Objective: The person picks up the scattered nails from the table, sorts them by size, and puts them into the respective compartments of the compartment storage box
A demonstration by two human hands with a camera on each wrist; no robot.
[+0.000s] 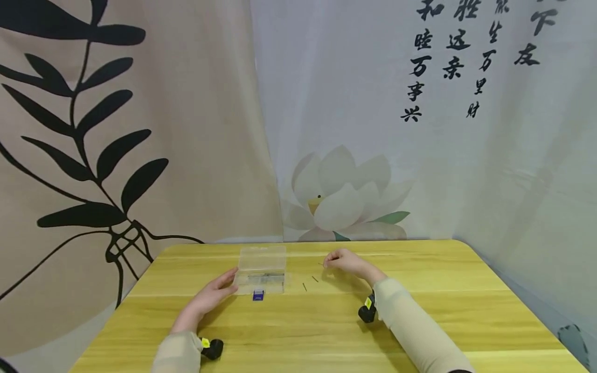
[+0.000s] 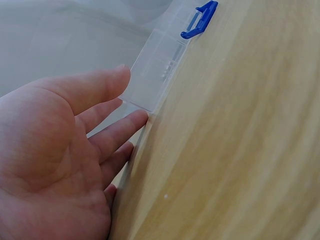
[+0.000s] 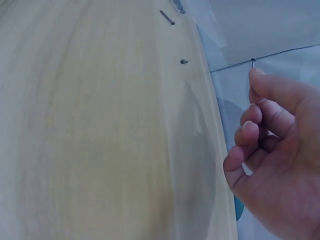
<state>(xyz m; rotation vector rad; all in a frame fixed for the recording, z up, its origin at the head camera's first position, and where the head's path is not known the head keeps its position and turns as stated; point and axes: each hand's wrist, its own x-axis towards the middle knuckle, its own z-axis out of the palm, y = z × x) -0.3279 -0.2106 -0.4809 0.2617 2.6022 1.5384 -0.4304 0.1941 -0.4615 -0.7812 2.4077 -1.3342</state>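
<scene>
A clear plastic box [image 1: 259,283] with a raised lid [image 1: 263,258] and a blue latch [image 1: 258,295] stands on the table, thin dark nails [image 1: 266,275] inside. My left hand [image 1: 216,292] rests at its left side; in the left wrist view, the fingers [image 2: 131,120] are extended along the box's corner, with the thumb overlapping its wall. To the right of the box, my right hand [image 1: 347,261] pinches one small nail [image 3: 253,63] between thumb and forefinger, head outward. Two loose nails [image 1: 304,287] [image 1: 315,278] lie between box and right hand.
The wood-grain table [image 1: 298,331] has rounded far corners. Behind it hangs a printed curtain [image 1: 210,129] with dark leaves, a pale lotus and writing. Black wrist cameras [image 1: 367,309] [image 1: 212,349] sit at both sleeves.
</scene>
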